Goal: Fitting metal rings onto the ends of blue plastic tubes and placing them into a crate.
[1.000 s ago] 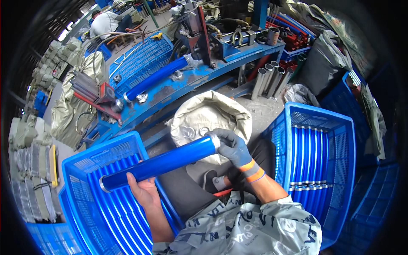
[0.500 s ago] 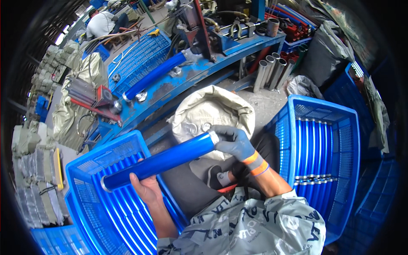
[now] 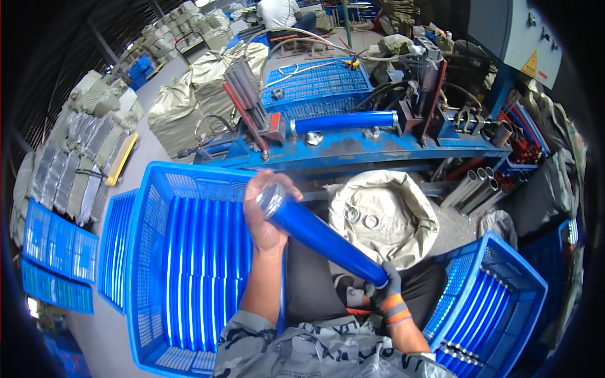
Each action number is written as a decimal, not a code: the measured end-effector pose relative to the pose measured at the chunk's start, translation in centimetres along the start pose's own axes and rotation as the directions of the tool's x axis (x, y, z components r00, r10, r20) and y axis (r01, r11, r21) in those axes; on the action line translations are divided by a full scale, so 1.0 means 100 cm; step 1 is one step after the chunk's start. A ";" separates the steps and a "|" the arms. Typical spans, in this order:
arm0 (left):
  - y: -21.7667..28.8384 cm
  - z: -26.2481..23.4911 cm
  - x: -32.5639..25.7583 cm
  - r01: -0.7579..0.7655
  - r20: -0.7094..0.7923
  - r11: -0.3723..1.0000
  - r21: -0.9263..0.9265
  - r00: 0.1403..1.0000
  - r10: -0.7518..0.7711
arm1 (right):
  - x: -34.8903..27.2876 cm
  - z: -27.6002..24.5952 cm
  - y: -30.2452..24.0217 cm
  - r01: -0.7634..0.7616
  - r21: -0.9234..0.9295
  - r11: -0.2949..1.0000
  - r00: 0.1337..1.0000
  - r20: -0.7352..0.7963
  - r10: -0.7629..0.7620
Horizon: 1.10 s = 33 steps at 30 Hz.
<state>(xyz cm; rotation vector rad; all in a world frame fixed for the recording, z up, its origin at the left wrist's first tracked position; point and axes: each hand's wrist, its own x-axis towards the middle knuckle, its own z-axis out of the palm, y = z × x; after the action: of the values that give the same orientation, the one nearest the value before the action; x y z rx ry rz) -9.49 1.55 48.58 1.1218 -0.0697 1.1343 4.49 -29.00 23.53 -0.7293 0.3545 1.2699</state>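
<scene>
I hold a long blue tube (image 3: 321, 236) slantwise in front of me, its capped upper end at top left. My bare left hand (image 3: 265, 211) wraps that upper end. My gloved right hand (image 3: 386, 291) grips the lower end near my lap. Below my left arm sits a big blue crate (image 3: 151, 252) filled with several blue tubes lying side by side. An open grey sack (image 3: 384, 217) holding a few round metal caps lies just beyond the tube.
A blue machine bench (image 3: 353, 148) carries another blue tube (image 3: 343, 121) clamped on it. A second blue crate (image 3: 498, 296) of tubes stands at my right. Bare metal pipes (image 3: 472, 189) lean by the bench. Grey sacks (image 3: 208, 82) and another person (image 3: 280, 12) are farther back.
The view swung left and the tube turned from nearly level to a steep slant. My left hand moved up to its capped end; my right hand dropped to the lower end.
</scene>
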 end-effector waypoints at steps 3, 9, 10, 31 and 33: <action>-0.004 0.009 0.008 0.052 -0.035 0.999 -0.012 0.998 -0.052 | 0.002 -0.008 0.003 -0.043 -0.002 0.999 0.996 -0.076 0.043; -0.001 -0.002 0.005 0.124 -0.102 0.990 -0.071 0.986 -0.130 | 0.004 -0.008 0.009 -0.089 -0.057 0.994 0.995 0.038 0.091; 0.001 0.002 0.001 0.110 -0.117 0.992 -0.053 0.986 -0.116 | 0.004 -0.001 0.007 -0.108 -0.069 0.992 0.993 0.049 0.111; -0.008 -0.052 -0.025 -0.033 -0.374 0.992 -0.123 0.927 -0.016 | -0.004 0.079 -0.001 0.402 -0.161 0.901 0.898 -0.121 -0.422; -0.040 -0.032 -0.041 0.093 -0.351 0.994 -0.052 0.931 -0.105 | -0.016 0.108 -0.023 0.358 -0.300 0.884 0.927 0.003 -0.375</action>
<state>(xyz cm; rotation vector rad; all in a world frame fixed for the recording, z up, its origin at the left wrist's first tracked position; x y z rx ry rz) -10.06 1.21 42.04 0.8655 0.2447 1.2231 4.66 -23.23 33.05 -1.0363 0.0597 0.9497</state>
